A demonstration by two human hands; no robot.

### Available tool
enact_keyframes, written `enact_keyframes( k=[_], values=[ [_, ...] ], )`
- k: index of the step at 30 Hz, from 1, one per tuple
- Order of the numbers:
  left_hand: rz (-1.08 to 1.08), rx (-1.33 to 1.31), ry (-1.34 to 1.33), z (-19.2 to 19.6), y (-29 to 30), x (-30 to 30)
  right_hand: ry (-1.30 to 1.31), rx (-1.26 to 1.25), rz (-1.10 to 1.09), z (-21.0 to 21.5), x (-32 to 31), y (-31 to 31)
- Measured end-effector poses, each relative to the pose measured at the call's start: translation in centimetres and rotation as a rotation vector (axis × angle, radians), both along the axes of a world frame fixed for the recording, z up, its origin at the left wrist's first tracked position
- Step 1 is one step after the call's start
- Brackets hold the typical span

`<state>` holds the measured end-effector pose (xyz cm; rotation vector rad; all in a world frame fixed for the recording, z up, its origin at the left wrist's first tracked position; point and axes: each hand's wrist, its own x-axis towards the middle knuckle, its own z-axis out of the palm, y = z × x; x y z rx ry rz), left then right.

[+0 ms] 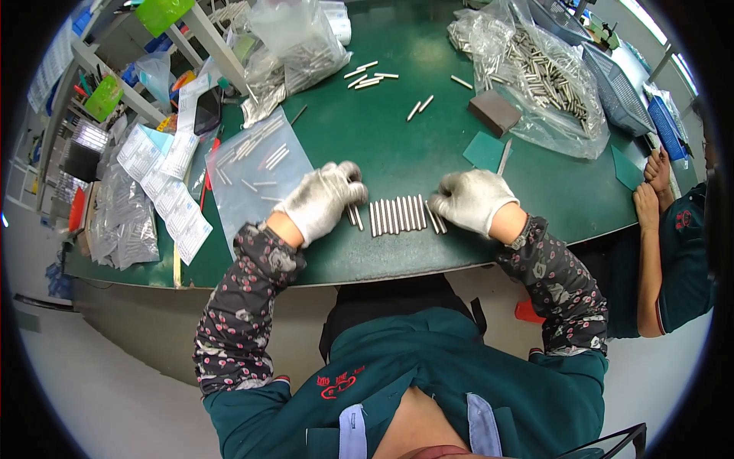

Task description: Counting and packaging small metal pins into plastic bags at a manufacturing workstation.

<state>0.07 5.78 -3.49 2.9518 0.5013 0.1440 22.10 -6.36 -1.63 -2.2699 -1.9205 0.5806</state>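
A row of short metal pins (397, 216) lies side by side on the green table in front of me. At its left end my left hand (323, 200), in a white glove, has its fingers curled over a couple of metal pins (355, 217) that stick out below the fingertips. My right hand (475, 200), gloved too, is closed at the right end, its fingertips against a few tilted metal pins (436, 217). How firmly either hand grips is partly hidden by the gloves.
A clear plastic sheet (260, 172) with several pins lies left. Loose pins (368, 79) are scattered farther back. At the right are a brown block (494, 113), a green square (484, 151) and a bag of pins (547, 84). A co-worker's hands (652, 183) show at the far right.
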Motion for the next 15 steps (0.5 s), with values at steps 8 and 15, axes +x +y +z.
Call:
enact_keyframes(
  k=[8,15],
  values=[
    [0.214,-0.083,-0.110,0.0,-0.7,-0.2,-0.555,0.325,0.072,-2.0,3.6,9.9],
    [0.292,-0.187,-0.164,-0.6,-0.2,0.1,-0.577,0.264,0.305,-3.0,4.7,12.6]
  ],
)
